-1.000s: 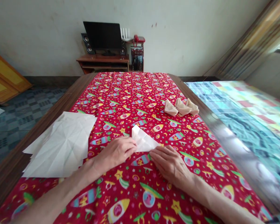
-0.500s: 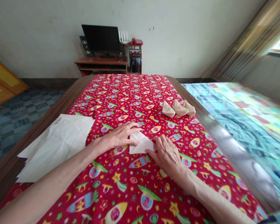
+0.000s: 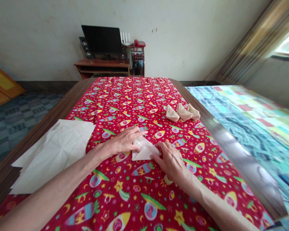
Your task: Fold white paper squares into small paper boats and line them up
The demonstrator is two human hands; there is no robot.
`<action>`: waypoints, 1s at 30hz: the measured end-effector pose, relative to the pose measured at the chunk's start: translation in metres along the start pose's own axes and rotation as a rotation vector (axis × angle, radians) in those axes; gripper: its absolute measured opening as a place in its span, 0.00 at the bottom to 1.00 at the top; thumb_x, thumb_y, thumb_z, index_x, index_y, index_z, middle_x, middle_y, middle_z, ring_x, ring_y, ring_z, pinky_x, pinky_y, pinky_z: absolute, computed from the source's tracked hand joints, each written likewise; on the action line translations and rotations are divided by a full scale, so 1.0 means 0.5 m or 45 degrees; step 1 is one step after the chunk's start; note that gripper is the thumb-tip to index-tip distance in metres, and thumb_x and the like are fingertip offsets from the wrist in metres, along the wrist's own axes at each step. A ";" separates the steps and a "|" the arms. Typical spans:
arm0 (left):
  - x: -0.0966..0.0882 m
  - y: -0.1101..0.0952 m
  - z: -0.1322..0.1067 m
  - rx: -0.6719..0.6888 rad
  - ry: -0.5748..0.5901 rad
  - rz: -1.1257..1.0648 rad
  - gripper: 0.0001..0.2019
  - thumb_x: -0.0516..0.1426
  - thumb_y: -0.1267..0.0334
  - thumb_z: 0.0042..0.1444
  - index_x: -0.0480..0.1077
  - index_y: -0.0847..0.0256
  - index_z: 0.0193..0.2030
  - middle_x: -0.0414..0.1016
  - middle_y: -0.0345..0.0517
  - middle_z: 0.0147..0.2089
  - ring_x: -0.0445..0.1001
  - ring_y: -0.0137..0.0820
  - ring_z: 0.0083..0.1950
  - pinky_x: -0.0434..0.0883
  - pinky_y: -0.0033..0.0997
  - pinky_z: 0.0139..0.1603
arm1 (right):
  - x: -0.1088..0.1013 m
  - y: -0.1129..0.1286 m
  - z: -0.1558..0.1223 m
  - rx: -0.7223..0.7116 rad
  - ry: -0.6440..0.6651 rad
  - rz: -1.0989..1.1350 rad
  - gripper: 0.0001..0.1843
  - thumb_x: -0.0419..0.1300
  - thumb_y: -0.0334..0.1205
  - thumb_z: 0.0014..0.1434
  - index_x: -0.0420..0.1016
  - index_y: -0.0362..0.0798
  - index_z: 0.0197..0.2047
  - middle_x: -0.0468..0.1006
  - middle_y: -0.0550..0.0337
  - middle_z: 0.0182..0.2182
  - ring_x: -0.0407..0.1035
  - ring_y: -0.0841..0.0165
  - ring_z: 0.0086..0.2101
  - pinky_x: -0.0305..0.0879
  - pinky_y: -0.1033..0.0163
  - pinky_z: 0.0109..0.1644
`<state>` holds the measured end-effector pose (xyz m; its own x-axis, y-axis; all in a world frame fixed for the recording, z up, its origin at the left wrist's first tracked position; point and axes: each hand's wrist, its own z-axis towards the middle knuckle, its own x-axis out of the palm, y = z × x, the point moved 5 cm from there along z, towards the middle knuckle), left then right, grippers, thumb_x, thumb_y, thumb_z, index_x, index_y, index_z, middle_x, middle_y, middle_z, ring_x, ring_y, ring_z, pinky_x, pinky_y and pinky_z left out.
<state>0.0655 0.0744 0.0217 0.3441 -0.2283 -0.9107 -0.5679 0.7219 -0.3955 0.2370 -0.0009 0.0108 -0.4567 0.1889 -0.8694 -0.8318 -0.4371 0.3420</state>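
A small folded piece of white paper [image 3: 144, 150] lies on the red patterned cloth [image 3: 135, 195] between my hands. My left hand [image 3: 128, 140] grips its left side, thumb on top and fingers along the far edge. At the paper's right corner, my right hand [image 3: 169, 158] pinches it between thumb and fingers. Left of my forearm rests a stack of creased white paper sheets [image 3: 57, 147]. Several folded paper shapes with pointed tips [image 3: 183, 113] stand in a row beyond my right hand.
The cloth covers a brown wooden table [image 3: 65, 104]. Past its far end, a monitor [image 3: 102, 40], speakers and a red telephone [image 3: 139, 43] stand on a low desk [image 3: 103, 65]. To the right is a bed with a checked sheet [image 3: 231, 109].
The view has shifted slightly to the right. Both hands keep hold of the folded paper, and the right fingers have moved only a little at its corner.
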 end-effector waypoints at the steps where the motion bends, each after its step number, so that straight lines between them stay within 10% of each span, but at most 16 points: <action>1: 0.002 0.001 0.000 -0.012 0.010 -0.008 0.33 0.61 0.67 0.50 0.58 0.57 0.63 0.67 0.45 0.48 0.68 0.34 0.52 0.67 0.34 0.53 | -0.001 0.001 0.001 -0.005 -0.010 0.021 0.05 0.57 0.40 0.59 0.65 0.48 0.37 0.70 0.57 0.32 0.65 0.66 0.32 0.63 0.62 0.35; 8: 0.015 0.033 0.004 -0.198 0.010 -0.205 0.37 0.64 0.65 0.46 0.57 0.57 0.63 0.68 0.46 0.55 0.70 0.35 0.52 0.67 0.32 0.54 | 0.008 -0.003 0.004 0.022 -0.016 0.134 0.08 0.58 0.37 0.58 0.65 0.50 0.42 0.69 0.55 0.38 0.65 0.65 0.36 0.65 0.61 0.36; 17: 0.009 0.034 0.009 -0.165 -0.050 -0.230 0.14 0.64 0.63 0.44 0.69 0.59 0.39 0.71 0.40 0.41 0.70 0.33 0.43 0.67 0.30 0.44 | 0.026 -0.016 -0.001 0.027 -0.023 0.138 0.25 0.60 0.41 0.58 0.61 0.52 0.57 0.69 0.53 0.41 0.65 0.61 0.40 0.66 0.57 0.40; 30: 0.011 0.038 0.022 -0.121 -0.066 -0.307 0.04 0.60 0.69 0.49 0.69 0.62 0.26 0.68 0.37 0.30 0.68 0.25 0.33 0.63 0.23 0.34 | 0.031 0.000 0.020 -0.020 0.010 0.146 0.08 0.58 0.39 0.60 0.67 0.48 0.30 0.71 0.62 0.28 0.64 0.70 0.30 0.56 0.65 0.34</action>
<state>0.0646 0.0941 0.0103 0.5145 -0.3507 -0.7825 -0.5315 0.5857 -0.6119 0.2268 0.0106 0.0008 -0.5461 0.1301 -0.8276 -0.7692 -0.4692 0.4338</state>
